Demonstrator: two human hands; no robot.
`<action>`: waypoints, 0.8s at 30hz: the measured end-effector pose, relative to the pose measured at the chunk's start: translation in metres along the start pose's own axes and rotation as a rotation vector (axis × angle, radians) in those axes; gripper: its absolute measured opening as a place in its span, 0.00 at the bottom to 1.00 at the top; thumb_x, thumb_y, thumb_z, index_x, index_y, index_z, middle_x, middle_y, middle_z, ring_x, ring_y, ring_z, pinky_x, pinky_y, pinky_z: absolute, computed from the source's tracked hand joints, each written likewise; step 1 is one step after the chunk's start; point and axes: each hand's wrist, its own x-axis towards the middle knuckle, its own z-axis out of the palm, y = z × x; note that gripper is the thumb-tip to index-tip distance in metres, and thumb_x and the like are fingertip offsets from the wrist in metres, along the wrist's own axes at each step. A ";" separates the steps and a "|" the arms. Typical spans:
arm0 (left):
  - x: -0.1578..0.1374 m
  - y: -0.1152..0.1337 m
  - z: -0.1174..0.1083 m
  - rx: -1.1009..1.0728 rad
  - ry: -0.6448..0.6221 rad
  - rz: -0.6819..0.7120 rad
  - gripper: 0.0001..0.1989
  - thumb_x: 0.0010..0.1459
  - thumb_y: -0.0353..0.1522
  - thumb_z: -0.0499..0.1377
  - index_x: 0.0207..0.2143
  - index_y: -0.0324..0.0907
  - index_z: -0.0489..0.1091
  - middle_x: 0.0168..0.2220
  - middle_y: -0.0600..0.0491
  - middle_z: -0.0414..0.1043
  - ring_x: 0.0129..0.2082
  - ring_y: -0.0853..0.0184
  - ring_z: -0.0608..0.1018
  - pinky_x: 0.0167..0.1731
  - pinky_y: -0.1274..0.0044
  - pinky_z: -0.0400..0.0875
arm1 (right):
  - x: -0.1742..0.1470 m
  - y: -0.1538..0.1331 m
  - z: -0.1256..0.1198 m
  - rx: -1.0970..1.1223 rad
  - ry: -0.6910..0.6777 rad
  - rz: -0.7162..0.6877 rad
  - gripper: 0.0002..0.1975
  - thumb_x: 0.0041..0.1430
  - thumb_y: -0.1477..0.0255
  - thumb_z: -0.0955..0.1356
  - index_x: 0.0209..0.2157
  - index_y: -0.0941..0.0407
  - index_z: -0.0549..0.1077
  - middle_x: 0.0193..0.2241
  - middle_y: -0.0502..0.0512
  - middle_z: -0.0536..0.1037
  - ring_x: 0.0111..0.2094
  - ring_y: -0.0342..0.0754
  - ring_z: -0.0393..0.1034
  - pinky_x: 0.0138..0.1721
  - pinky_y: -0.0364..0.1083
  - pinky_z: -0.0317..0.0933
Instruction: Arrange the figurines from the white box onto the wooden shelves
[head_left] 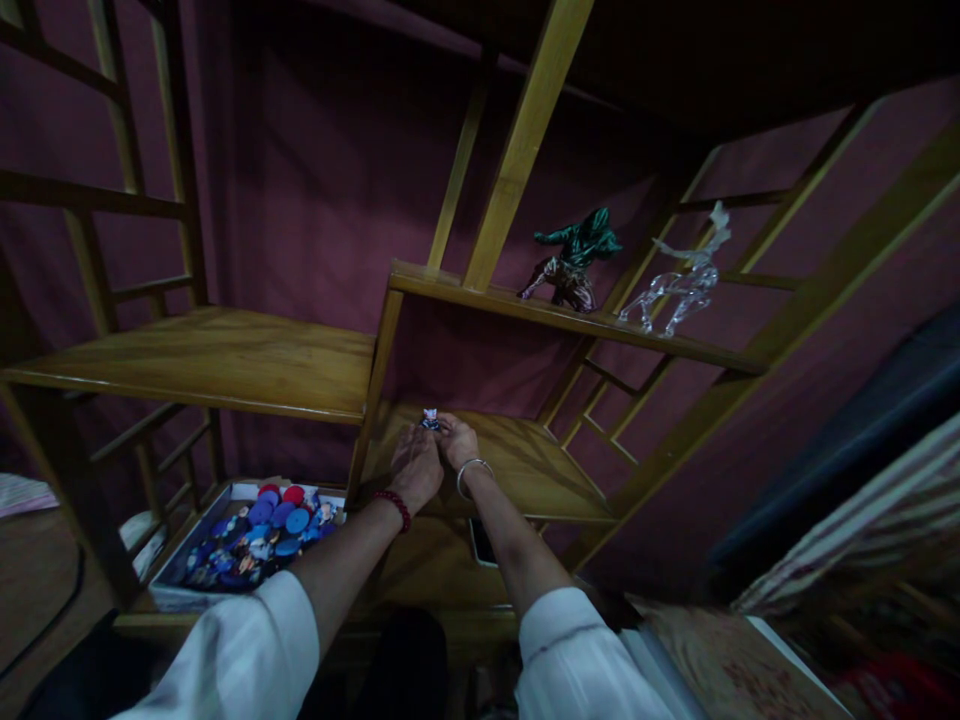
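Observation:
A small figurine (430,419) with a pale head and dark lower part is on the middle shelf (517,465). My right hand (457,441), a silver bangle at its wrist, has its fingers closed at the figurine's right side. Just left of and below the figurine is my left hand (418,466), with a dark red bead bracelet; its fingers are smeared by motion, and whether they touch the figurine is unclear. A tray (169,590) at lower left holds many small figurines and round blue, purple and red discs.
Above my hands, a higher shelf (495,298) bears a green-and-bronze figure (574,260) and a clear glass animal (679,285). An upright post (379,370) borders my left hand's side. A phone-like object (484,543) lies beneath my right forearm. Another shelf (202,362) extends left.

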 end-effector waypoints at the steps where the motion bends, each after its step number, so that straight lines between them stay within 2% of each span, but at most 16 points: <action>1: 0.000 0.000 0.000 -0.005 0.001 -0.001 0.22 0.51 0.23 0.46 0.50 0.34 0.60 0.53 0.43 0.62 0.56 0.63 0.59 0.57 0.71 0.47 | 0.000 0.001 0.000 0.003 0.001 0.002 0.15 0.42 0.79 0.66 0.36 0.54 0.71 0.35 0.48 0.78 0.38 0.43 0.72 0.44 0.42 0.64; 9: -0.002 0.004 -0.007 -0.037 -0.006 -0.020 0.22 0.51 0.23 0.46 0.50 0.34 0.61 0.52 0.43 0.63 0.55 0.63 0.61 0.56 0.71 0.49 | 0.003 0.003 0.003 0.030 0.020 0.021 0.15 0.42 0.77 0.67 0.37 0.56 0.71 0.35 0.51 0.78 0.40 0.44 0.71 0.43 0.42 0.64; 15: -0.002 0.002 -0.002 -0.003 0.024 -0.005 0.21 0.52 0.24 0.46 0.49 0.31 0.62 0.52 0.41 0.62 0.55 0.60 0.61 0.56 0.72 0.50 | 0.000 0.001 0.000 -0.088 0.012 0.013 0.17 0.43 0.77 0.67 0.39 0.53 0.71 0.36 0.48 0.77 0.39 0.43 0.71 0.44 0.42 0.64; 24: -0.003 -0.001 0.001 -0.029 0.042 0.000 0.21 0.52 0.23 0.45 0.50 0.33 0.61 0.52 0.41 0.62 0.55 0.61 0.61 0.55 0.70 0.51 | -0.005 -0.004 -0.003 -0.090 -0.011 -0.007 0.19 0.43 0.78 0.67 0.40 0.53 0.70 0.37 0.49 0.77 0.40 0.43 0.71 0.44 0.41 0.63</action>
